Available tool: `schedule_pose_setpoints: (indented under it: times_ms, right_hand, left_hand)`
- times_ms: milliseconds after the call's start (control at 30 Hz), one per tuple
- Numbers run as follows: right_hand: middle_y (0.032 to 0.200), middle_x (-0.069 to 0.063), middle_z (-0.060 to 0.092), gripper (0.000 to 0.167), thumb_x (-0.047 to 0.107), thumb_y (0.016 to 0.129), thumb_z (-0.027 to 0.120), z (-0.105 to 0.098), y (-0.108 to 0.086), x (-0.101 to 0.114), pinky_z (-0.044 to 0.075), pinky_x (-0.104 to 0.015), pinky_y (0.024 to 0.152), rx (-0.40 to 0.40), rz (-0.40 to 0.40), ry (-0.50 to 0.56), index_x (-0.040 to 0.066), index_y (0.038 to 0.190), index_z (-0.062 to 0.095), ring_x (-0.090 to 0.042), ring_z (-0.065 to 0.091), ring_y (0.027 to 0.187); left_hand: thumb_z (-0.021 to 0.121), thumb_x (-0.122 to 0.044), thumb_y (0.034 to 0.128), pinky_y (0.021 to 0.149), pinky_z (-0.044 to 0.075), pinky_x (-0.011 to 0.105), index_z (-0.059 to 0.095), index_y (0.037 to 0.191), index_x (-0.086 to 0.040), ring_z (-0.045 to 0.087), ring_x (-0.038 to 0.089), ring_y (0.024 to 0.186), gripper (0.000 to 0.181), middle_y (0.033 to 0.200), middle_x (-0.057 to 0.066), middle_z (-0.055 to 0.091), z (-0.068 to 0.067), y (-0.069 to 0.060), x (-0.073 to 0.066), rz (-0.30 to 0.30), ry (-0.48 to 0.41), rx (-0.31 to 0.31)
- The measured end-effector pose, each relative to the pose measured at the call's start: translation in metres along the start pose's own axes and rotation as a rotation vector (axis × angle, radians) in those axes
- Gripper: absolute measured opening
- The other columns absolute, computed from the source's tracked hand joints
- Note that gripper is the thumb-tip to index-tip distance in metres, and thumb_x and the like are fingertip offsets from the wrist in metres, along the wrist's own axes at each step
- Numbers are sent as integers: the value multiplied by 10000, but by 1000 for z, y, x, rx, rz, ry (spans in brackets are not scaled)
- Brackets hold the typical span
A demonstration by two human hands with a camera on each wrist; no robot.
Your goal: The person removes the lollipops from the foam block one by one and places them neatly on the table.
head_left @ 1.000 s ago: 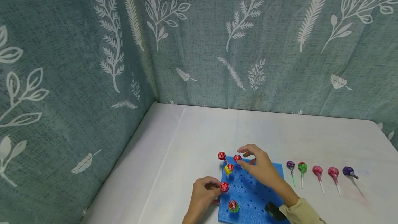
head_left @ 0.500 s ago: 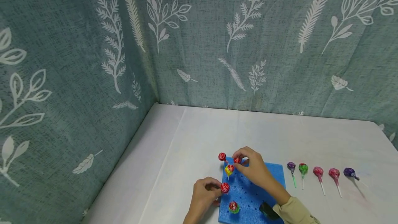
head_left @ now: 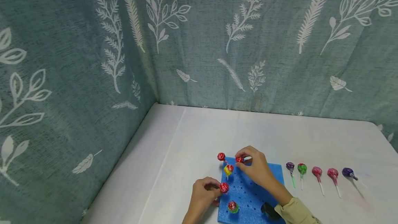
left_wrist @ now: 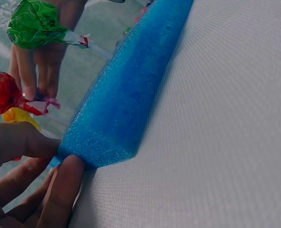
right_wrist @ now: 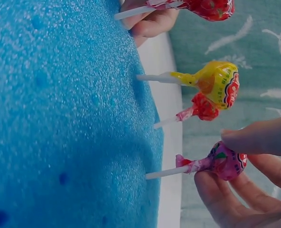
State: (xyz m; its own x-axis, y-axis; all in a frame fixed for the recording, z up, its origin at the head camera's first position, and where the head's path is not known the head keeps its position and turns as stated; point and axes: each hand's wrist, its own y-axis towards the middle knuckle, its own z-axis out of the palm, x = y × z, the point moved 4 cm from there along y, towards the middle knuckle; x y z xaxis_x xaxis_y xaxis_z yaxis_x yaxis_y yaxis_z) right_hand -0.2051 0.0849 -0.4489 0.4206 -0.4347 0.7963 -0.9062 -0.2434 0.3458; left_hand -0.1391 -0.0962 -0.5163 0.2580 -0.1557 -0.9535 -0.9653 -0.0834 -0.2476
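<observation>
One lollipop (right_wrist: pixel 225 161) (in foam (right_wrist: pixel 69 114)) between fingers (right_wrist: pixel 214 195)

Left side of the blue board (head_left: pixel 248 201): four standing lollipops (head_left: pixel 224 187) and the left hand (head_left: pixel 202 194) block a sideways pass.
Far edge: the right hand (head_left: pixel 256 167) and its lollipop (head_left: pixel 239 160) fill the space near the yellow lollipop (head_left: pixel 228 170).
Right side: forearm (head_left: pixel 281 193) and sleeve (head_left: pixel 295 211) overhang.
Lying lollipops (head_left: pixel 317 171): narrow strip between them and the board.
Table (head_left: pixel 161 182), left and far: wide passage, up to the curtain (head_left: pixel 199 89).
</observation>
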Motion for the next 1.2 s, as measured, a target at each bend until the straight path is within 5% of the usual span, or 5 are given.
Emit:
schedule_pose_setpoints:
  times_ms: [533, 1200]
  right_hand:
    - [919, -32, 617, 246, -10, 755, 759, -20, -3, 11, 584, -287, 682, -62, -84, 98, 65, 962, 650, -220, 636, 818]
    - [919, 11, 620, 198, 47, 795, 742, -46, -17, 17, 566, -219, 703, -59, -47, 96, 119, 956, 652, -150, 614, 839]
  left_hand:
    - [766, 7, 707, 463, 562, 324, 686, 803, -31, 581, 141, 596, 131, 690, 48, 594, 0, -2, -1, -8, 0, 12]
    - [767, -2, 707, 453, 556, 324, 684, 796, -33, 569, 140, 597, 125, 681, 46, 593, -1, 1, 1, 17, -11, 8]
